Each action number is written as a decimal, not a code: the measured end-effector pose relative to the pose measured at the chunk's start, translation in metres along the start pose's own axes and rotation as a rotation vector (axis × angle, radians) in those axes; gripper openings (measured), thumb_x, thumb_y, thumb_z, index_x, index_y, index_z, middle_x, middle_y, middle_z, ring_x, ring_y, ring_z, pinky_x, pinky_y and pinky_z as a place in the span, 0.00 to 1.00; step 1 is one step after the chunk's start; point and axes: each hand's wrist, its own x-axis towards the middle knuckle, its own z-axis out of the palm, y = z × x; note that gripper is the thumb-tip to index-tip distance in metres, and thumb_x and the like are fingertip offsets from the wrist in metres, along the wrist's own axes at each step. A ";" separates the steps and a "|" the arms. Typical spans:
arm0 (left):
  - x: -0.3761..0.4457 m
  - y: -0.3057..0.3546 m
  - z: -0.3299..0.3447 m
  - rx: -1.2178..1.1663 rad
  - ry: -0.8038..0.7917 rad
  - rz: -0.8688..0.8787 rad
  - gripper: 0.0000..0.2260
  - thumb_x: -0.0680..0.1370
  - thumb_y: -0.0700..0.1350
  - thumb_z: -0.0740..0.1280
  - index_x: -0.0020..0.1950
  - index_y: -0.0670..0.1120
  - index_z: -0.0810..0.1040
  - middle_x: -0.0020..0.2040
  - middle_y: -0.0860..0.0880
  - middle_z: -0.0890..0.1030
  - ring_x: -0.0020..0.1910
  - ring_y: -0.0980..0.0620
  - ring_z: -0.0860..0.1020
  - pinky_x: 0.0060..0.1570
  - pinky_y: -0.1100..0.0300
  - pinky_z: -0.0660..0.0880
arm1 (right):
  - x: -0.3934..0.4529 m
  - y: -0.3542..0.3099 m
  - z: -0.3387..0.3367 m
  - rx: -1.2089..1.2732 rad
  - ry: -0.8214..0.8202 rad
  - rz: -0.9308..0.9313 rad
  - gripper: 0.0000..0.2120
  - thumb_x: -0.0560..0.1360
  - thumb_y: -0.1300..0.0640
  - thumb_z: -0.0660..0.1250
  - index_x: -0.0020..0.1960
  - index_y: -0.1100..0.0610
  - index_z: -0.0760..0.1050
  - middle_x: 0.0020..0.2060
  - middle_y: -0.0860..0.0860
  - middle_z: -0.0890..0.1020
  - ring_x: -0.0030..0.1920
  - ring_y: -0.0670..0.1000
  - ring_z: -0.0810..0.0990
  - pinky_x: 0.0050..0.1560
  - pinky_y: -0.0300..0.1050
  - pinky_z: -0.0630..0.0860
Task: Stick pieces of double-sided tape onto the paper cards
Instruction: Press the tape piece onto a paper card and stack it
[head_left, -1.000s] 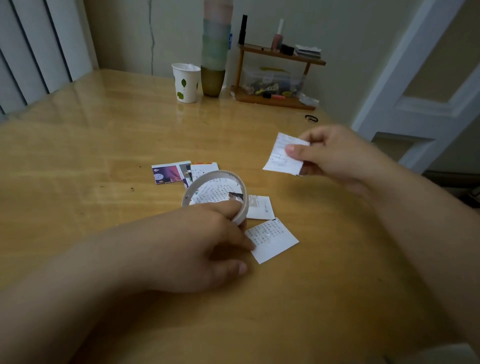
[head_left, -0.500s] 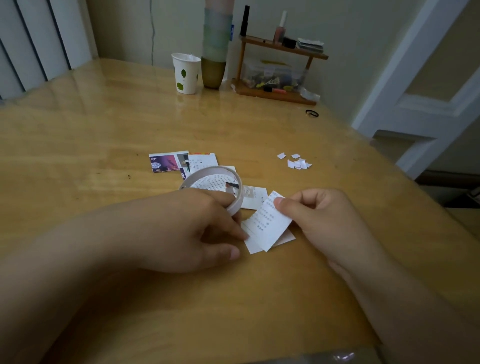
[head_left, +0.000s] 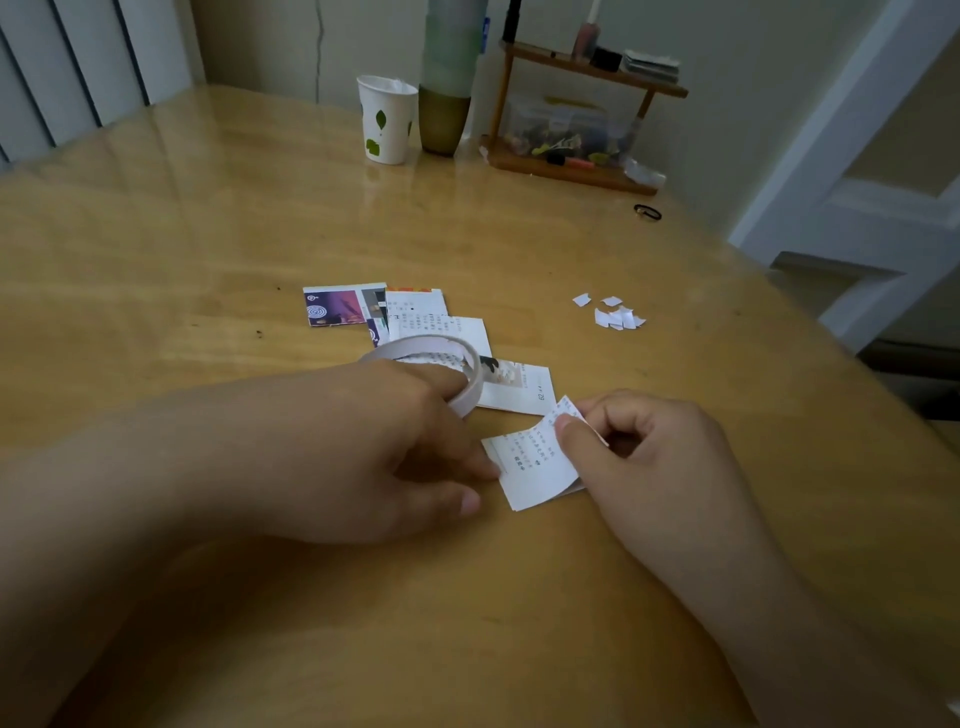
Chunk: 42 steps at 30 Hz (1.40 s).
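Her right hand (head_left: 649, 457) pinches a printed paper card (head_left: 535, 467) lying on the counter (head_left: 208, 234), curling its corner up. The left hand (head_left: 374, 447) rests beside it, a finger hooked through the tape roll (head_left: 467, 379), fingertips touching the card's edge.

Single head view, angled forward-down, close over table (head_left: 208, 234).

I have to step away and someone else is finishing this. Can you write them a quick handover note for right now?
Left hand grips the tape roll, fingertip touching the printed card.
Right hand pinches that card's upper right corner, lifted off the table.
Other cards lie beyond the roll; small paper scraps lie far right.
Done: cannot tell which cards carry tape.
Left: tape this card, then check the rest.
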 end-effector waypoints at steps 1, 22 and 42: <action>0.000 0.000 0.000 -0.001 0.008 0.006 0.21 0.68 0.66 0.56 0.59 0.67 0.76 0.48 0.61 0.69 0.46 0.63 0.73 0.46 0.61 0.73 | 0.000 0.000 0.000 0.001 -0.002 -0.003 0.16 0.75 0.56 0.68 0.31 0.63 0.75 0.39 0.43 0.84 0.48 0.37 0.80 0.36 0.39 0.73; 0.000 0.000 0.000 -0.007 0.062 0.023 0.22 0.68 0.63 0.57 0.59 0.65 0.77 0.46 0.64 0.70 0.43 0.71 0.71 0.38 0.75 0.66 | -0.001 -0.001 0.002 -0.033 0.046 0.032 0.16 0.76 0.54 0.65 0.33 0.62 0.77 0.35 0.51 0.84 0.36 0.44 0.80 0.33 0.50 0.71; 0.003 0.002 0.002 0.007 -0.044 -0.034 0.17 0.73 0.62 0.60 0.62 0.69 0.71 0.49 0.64 0.64 0.47 0.65 0.70 0.40 0.68 0.68 | 0.001 0.006 -0.002 0.020 0.016 -0.028 0.14 0.73 0.56 0.68 0.31 0.61 0.76 0.38 0.52 0.84 0.40 0.47 0.82 0.42 0.46 0.75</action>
